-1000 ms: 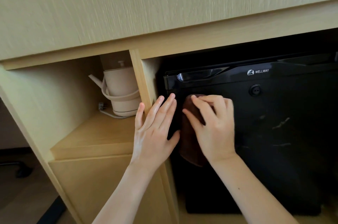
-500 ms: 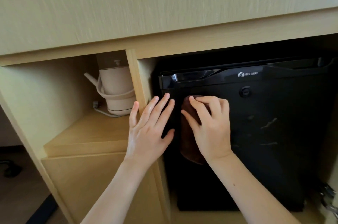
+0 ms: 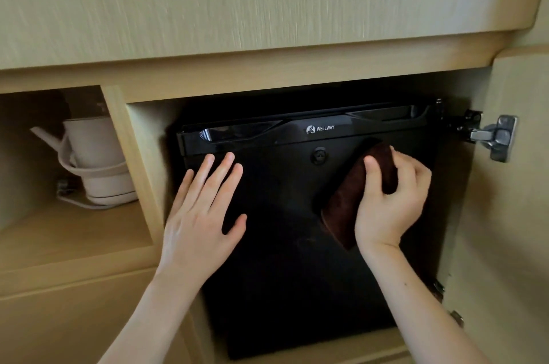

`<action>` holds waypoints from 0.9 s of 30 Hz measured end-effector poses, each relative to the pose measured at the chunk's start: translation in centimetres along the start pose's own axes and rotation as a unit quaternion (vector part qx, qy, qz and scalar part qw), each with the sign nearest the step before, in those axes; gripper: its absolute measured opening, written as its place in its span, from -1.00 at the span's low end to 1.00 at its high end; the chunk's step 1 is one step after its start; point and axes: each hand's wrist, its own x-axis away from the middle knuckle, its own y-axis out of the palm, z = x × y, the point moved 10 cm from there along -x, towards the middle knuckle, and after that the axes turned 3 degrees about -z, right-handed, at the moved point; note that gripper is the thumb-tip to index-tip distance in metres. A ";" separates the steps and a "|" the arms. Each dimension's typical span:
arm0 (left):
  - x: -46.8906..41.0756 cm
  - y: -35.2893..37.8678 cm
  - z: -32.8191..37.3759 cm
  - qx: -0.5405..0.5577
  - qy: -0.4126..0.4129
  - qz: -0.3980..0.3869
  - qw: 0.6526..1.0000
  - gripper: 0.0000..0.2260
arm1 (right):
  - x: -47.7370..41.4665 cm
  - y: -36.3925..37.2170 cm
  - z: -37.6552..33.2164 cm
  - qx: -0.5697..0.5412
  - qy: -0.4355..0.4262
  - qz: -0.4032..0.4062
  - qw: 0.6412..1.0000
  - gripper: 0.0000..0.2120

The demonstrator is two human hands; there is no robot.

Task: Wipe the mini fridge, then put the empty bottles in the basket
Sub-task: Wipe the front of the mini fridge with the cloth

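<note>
A black mini fridge (image 3: 285, 274) with a white WELLWAY logo sits shut inside a light wooden cabinet. My left hand (image 3: 202, 215) lies flat on the left part of its door, fingers spread, holding nothing. My right hand (image 3: 392, 200) presses a folded dark brown cloth (image 3: 347, 200) against the upper right part of the door, just right of the round lock (image 3: 319, 155). No bottles or basket are in view.
A cream electric kettle (image 3: 95, 164) with its cord stands on the shelf in the left compartment. The cabinet door (image 3: 511, 244) hangs open at the right, with a metal hinge (image 3: 493, 137) near the fridge's top corner. A wooden panel spans above.
My right hand has slid the cloth from the door's left side, beside my left hand, across to the upper right. The view has shifted right, and the hinge and open cabinet door now show.
</note>
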 end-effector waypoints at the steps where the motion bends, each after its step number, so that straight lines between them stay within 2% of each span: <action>1: 0.0 0.1 -0.1 0.006 -0.002 -0.002 1.000 -0.32 | 0.8 0.4 -0.3 0.014 0.010 0.007 1.000 -0.69; 4: 0.0 0.2 0.2 0.021 -0.009 0.000 1.000 -0.32 | 3.8 2.3 -2.6 0.057 -0.049 -0.025 0.997 -0.63; 8: 0.2 0.5 0.1 0.030 -0.006 0.021 0.999 -0.33 | 7.0 4.8 -5.7 0.059 -0.243 -0.122 0.960 -0.67; 10: 0.5 0.8 -0.3 0.027 0.000 0.028 0.999 -0.31 | 5.6 4.3 -5.5 0.042 -0.259 -0.128 0.956 -0.71; 12: 0.6 1.3 -0.5 0.025 0.006 0.029 0.999 -0.30 | 2.3 2.6 -3.6 0.042 -0.206 -0.094 0.973 -0.71; 15: 0.5 1.3 -0.4 0.020 -0.001 0.046 0.999 -0.30 | -2.6 -1.3 1.4 0.042 -0.064 -0.016 0.997 -0.71; 18: 0.0 0.7 0.8 0.006 0.021 0.058 0.998 -0.32 | -4.3 -3.9 5.4 0.010 0.071 0.052 0.996 -0.69; 20: -0.6 0.8 1.8 0.000 0.036 0.046 0.998 -0.33 | -3.7 -3.3 5.1 0.042 0.095 0.055 0.993 -0.60; 23: -0.9 1.3 2.7 0.022 0.013 0.032 0.999 -0.32 | -2.1 -1.0 1.6 0.103 0.015 0.030 0.994 -0.56; 27: -0.8 1.6 2.9 0.038 0.002 0.038 0.999 -0.30 | 1.6 2.0 -3.7 0.083 -0.202 -0.038 0.975 -0.66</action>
